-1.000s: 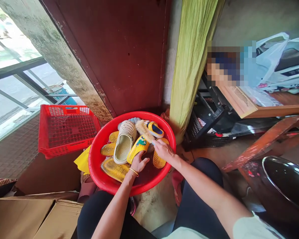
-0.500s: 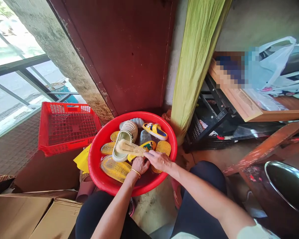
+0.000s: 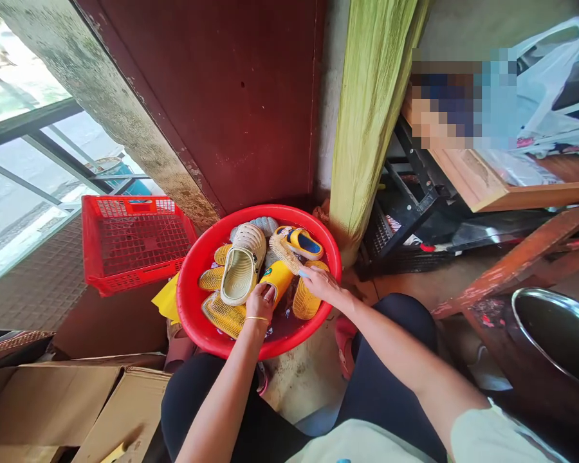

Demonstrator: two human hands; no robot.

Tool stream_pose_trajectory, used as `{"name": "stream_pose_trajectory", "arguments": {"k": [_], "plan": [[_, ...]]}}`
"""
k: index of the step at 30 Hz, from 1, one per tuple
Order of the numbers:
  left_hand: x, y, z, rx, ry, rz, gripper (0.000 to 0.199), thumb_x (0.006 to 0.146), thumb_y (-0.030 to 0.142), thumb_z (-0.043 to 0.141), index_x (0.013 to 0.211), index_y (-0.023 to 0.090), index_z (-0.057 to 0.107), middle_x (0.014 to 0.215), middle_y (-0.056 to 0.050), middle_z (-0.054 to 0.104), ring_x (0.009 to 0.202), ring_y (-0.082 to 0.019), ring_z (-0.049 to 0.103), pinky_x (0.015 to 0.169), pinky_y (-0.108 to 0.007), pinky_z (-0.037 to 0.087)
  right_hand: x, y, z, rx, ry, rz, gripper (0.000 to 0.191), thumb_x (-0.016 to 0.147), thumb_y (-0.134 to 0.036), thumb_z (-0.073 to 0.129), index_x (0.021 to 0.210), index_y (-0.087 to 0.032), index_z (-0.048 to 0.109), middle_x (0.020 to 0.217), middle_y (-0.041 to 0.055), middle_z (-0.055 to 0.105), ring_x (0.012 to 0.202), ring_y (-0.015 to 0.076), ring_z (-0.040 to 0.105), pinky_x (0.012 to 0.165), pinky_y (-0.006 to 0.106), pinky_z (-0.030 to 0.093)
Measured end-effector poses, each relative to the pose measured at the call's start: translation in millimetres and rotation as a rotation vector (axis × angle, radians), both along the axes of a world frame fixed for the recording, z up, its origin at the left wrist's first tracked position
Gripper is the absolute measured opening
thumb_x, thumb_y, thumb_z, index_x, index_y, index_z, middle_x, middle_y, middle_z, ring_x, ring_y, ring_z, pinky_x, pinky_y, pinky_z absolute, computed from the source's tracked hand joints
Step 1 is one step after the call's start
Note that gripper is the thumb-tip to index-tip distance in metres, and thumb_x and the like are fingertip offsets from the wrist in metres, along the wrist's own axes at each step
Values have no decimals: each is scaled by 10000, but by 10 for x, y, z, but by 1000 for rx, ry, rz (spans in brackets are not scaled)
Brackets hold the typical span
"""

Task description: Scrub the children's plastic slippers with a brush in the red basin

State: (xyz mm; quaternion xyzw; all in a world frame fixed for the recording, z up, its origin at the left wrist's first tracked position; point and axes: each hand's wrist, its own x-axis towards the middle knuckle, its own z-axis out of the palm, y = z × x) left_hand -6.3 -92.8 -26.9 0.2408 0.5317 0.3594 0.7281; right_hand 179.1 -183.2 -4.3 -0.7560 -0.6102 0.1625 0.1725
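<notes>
In the head view, a red basin [image 3: 186, 308] holds several shoes in dark water. My left hand [image 3: 260, 305] grips a yellow slipper [image 3: 282, 276] with a green decoration, tilted at the middle of the basin. A pale bristled scrub brush [image 3: 288, 253] is in my right hand [image 3: 321, 283], its bristles by the slipper's upper edge. Beside the slipper lies a cream clog [image 3: 242, 265]. Behind is a yellow and blue sandal [image 3: 305, 244]. Yellow soles [image 3: 307, 299] face up at the right and left of the basin. Fingers partly hide the slipper's near end.
At the left is a red plastic crate [image 3: 137, 241], with cardboard boxes [image 3: 43, 405] below it. A green cloth [image 3: 367, 128] hangs behind the basin. On the right stand a wooden table [image 3: 521, 196] and a metal-rimmed pot [image 3: 554, 347].
The yellow slipper has been lifted and tilted in my left hand. The brush has moved from over the cream clog rightward to the slipper. The view has shifted slightly.
</notes>
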Motion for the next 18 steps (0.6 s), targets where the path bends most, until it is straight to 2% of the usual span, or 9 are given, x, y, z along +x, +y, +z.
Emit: {"name": "stream_pose_trajectory", "arguments": {"k": [4, 8, 11, 13, 18], "plan": [[-22, -25, 114, -57, -63, -1, 66, 808, 232, 620, 794, 201, 564, 754, -19, 665, 615, -98, 634, 675, -219, 524, -13, 41, 59, 48, 9, 52, 442, 985, -166, 477, 1398, -194, 633, 1073, 96, 730, 982, 204, 653, 869, 276, 473], [-18, -91, 197, -20, -159, 95, 43, 812, 206, 615, 800, 188, 578, 737, -7, 643, 622, -82, 619, 680, -194, 496, -189, -40, 175, 130, -40, 64, 445, 1018, -200, 445, 1436, -192, 597, 1097, 105, 716, 979, 203, 661, 825, 265, 481], [-16, -123, 233, 32, -231, 79, 86, 830, 262, 652, 842, 193, 602, 771, 1, 653, 654, -89, 626, 696, -205, 491, -390, -164, 257, 118, -117, 166, 476, 1048, -255, 395, 1503, -229, 532, 1154, 109, 696, 920, 209, 685, 737, 272, 493], [-15, -134, 246, 41, -251, 59, 163, 858, 351, 665, 860, 198, 610, 786, 4, 656, 663, -95, 627, 696, -213, 491, -421, -192, 311, 85, -156, 210, 493, 1057, -261, 357, 1529, -251, 501, 1172, 112, 689, 887, 213, 696, 702, 281, 499], [14, -147, 272, 53, -244, 23, 358, 906, 542, 616, 865, 186, 628, 783, -19, 651, 718, -119, 650, 747, -228, 510, -195, -90, 395, 3, -181, -1, 502, 1066, -246, 310, 1529, -213, 501, 1265, 151, 668, 991, 236, 694, 797, 306, 538]]}}
